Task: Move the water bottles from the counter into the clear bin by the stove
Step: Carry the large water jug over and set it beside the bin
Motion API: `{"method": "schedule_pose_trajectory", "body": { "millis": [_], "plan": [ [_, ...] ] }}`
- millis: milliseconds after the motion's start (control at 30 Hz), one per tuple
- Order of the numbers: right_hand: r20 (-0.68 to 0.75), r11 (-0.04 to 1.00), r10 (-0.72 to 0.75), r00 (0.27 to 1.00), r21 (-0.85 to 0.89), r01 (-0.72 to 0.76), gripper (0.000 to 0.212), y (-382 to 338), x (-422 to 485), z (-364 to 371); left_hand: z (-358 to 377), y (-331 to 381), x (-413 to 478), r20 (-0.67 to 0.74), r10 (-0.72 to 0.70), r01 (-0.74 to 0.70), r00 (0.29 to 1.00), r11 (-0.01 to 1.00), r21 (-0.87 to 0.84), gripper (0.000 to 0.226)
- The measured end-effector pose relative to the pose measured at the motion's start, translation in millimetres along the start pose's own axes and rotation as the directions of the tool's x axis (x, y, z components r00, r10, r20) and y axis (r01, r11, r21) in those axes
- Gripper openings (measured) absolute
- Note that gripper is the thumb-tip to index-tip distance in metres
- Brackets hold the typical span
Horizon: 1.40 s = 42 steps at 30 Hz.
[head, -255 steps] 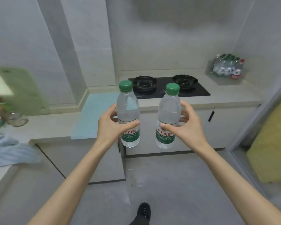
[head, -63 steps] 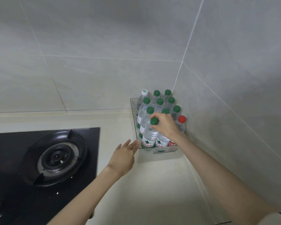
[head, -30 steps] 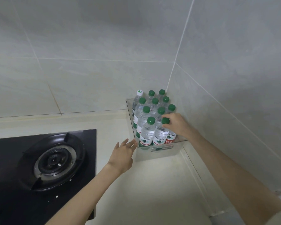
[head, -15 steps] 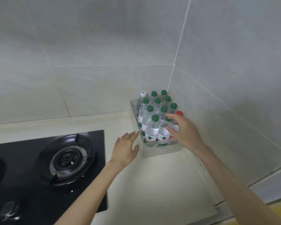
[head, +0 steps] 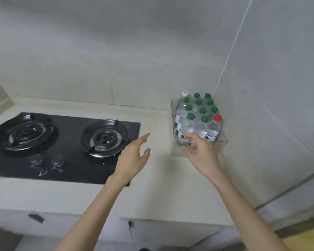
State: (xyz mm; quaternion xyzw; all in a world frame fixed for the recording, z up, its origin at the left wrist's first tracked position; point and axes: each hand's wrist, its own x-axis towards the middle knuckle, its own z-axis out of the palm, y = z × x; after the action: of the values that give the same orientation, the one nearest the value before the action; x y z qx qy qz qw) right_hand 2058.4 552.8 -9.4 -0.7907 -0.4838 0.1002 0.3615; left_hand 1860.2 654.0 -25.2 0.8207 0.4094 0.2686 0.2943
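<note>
Pulled back since half a sec ago: R hand [head: 202, 154] off the bottles [head: 187, 125], L hand [head: 132, 158] further from the bin [head: 220, 141]. R fingers [head: 190, 138] loose, slightly curled, holding nothing, just in front of the bin's near wall; can't tell if touching. L fingers [head: 143, 139] straight and spread, empty, over the counter [head: 161, 187] btwn stove [head: 71, 171] and bin. I see all bottles upright in the bin, packed in rows: green caps, one red, one white. Bin sits in the wall corner.
</note>
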Motion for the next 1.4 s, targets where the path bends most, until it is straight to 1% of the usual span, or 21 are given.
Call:
{"method": "schedule_pose_trajectory", "body": {
  "millis": [133, 233, 300, 433, 467, 567, 600, 633, 667, 700, 867, 933, 967, 1000, 1167, 1233, 1300, 1400],
  "plan": [
    [0.087, 0.997, -0.078, 0.993, 0.022, 0.076, 0.04, -15.7, -27.9, 14.0, -20.6, 2.4, -53.2, -0.068, -0.119, 0.117, 0.991, 0.993, -0.031, 0.05],
    [0.174, 0.99, -0.133, 0.976, 0.061, 0.124, 0.038, -41.0, -51.5, 32.4, -46.6, -2.0, -100.3, -0.141, -0.194, 0.196, 0.971, 0.981, 0.003, 0.05],
    [0.251, 0.98, -0.194, 0.948, 0.099, 0.174, 0.038, -64.3, -69.6, 49.0, -66.8, -9.0, -135.2, -0.198, -0.25, 0.263, 0.948, 0.964, 0.042, 0.049],
    [0.398, 0.949, -0.309, 0.864, 0.19, 0.252, 0.037, -118.0, -107.7, 87.0, -107.4, -27.3, -207.6, -0.317, -0.367, 0.401, 0.875, 0.915, 0.047, 0.045],
    [0.432, 0.934, -0.351, 0.831, 0.223, 0.278, 0.038, -134.0, -119.9, 99.1, -118.9, -33.3, -229.2, -0.347, -0.401, 0.438, 0.848, 0.898, 0.033, 0.045],
    [0.498, 0.903, -0.426, 0.755, 0.286, 0.321, 0.038, -167.0, -144.5, 124.1, -142.7, -44.3, -272.6, -0.421, -0.457, 0.504, 0.783, 0.863, 0.001, 0.046],
    [0.531, 0.879, -0.477, 0.7, 0.31, 0.363, 0.038, -190.0, -163.5, 141.8, -159.6, -52.0, -303.3, -0.473, -0.494, 0.55, 0.73, 0.835, -0.023, 0.046],
    [0.556, 0.872, -0.49, 0.672, 0.322, 0.369, 0.037, -202.1, -174.3, 148.7, -168.2, -57.1, -317.9, -0.501, -0.508, 0.57, 0.701, 0.821, -0.034, 0.047],
    [0.578, 0.851, -0.524, 0.625, 0.343, 0.397, 0.037, -220.0, -190.5, 160.4, -180.6, -63.9, -341.4, -0.533, -0.535, 0.599, 0.655, 0.798, -0.065, 0.047],
    [0.605, 0.829, -0.559, 0.567, 0.375, 0.416, 0.036, -241.2, -210.6, 174.3, -194.2, -71.0, -369.5, -0.574, -0.556, 0.629, 0.601, 0.772, -0.089, 0.046],
    [0.641, 0.719, -0.682, 0.351, 0.503, 0.479, 0.038, -331.6, -308.3, 229.6, -249.7, -99.9, -490.4, -0.655, -0.653, 0.701, 0.379, 0.665, -0.257, 0.044],
    [0.639, 0.68, -0.715, 0.283, 0.542, 0.494, 0.037, -368.5, -353.5, 254.1, -273.8, -111.6, -543.5, -0.68, -0.668, 0.713, 0.3, 0.631, -0.305, 0.044],
    [0.64, 0.671, -0.722, 0.263, 0.554, 0.493, 0.037, -379.6, -366.3, 258.9, -280.9, -114.5, -558.2, -0.687, -0.671, 0.718, 0.279, 0.621, -0.314, 0.044],
    [0.631, 0.646, -0.742, 0.227, 0.582, 0.494, 0.037, -398.8, -389.7, 270.4, -295.1, -118.5, -584.4, -0.695, -0.676, 0.723, 0.243, 0.604, -0.334, 0.044],
    [0.612, 0.562, -0.788, 0.066, 0.67, 0.485, 0.038, -481.9, -495.9, 315.2, -354.9, -136.6, -698.9, -0.751, -0.657, 0.74, 0.073, 0.54, -0.4, 0.043],
    [0.605, 0.544, -0.796, 0.021, 0.698, 0.465, 0.038, -508.2, -530.8, 329.2, -373.1, -139.4, -736.3, -0.762, -0.647, 0.749, 0.024, 0.516, -0.415, 0.043],
    [0.593, 0.513, -0.804, -0.041, 0.727, 0.456, 0.037, -541.2, -575.5, 346.7, -394.8, -144.4, -782.2, -0.774, -0.632, 0.755, -0.046, 0.485, -0.441, 0.044],
    [0.563, 0.464, -0.819, -0.112, 0.763, 0.449, 0.035, -580.3, -628.5, 368.9, -419.9, -151.9, -835.2, -0.78, -0.61, 0.753, -0.137, 0.447, -0.482, 0.044]
  ]
}}
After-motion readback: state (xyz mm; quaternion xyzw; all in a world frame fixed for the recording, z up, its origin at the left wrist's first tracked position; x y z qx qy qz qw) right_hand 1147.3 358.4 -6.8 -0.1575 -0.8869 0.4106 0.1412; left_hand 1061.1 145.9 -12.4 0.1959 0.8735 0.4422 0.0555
